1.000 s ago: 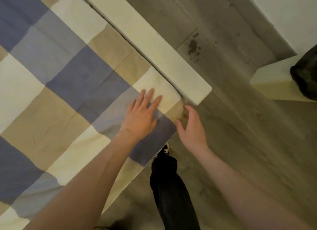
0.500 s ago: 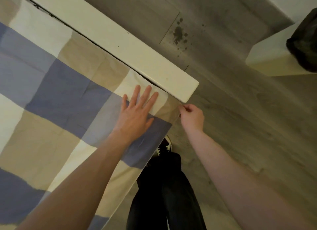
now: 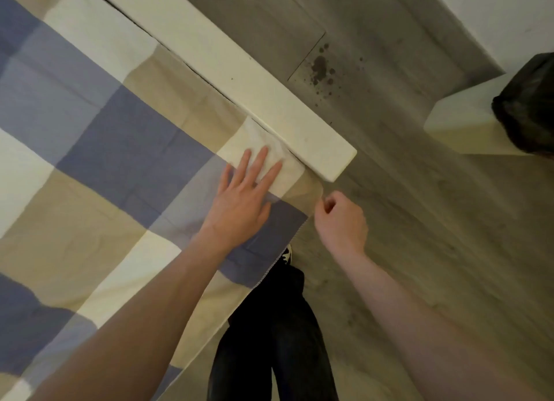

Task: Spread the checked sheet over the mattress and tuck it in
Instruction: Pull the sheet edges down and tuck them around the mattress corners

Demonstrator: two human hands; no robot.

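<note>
The checked sheet [image 3: 99, 149], in blue, beige and cream squares, lies flat over the mattress and fills the left of the view. My left hand [image 3: 242, 201] presses flat on it near the bed's corner, fingers straight and spread. Just right of the corner, my right hand [image 3: 340, 221] is curled beside the sheet's hanging edge. Its fingertips are at the fabric; whether they pinch it is not clear. The mattress itself is hidden under the sheet.
A cream bed board [image 3: 239, 80] runs diagonally along the sheet's far edge and ends at the corner. Grey wood floor [image 3: 419, 251] with a dark stain [image 3: 320, 68] lies to the right. A cream block [image 3: 458, 128] with a black bag [image 3: 530, 101] stands far right. My dark trouser legs [image 3: 275, 334] are below.
My right hand went from open fingers at the corner to a curled fist at the sheet's edge and has drawn slightly down and right. My left hand stays flat on the sheet.
</note>
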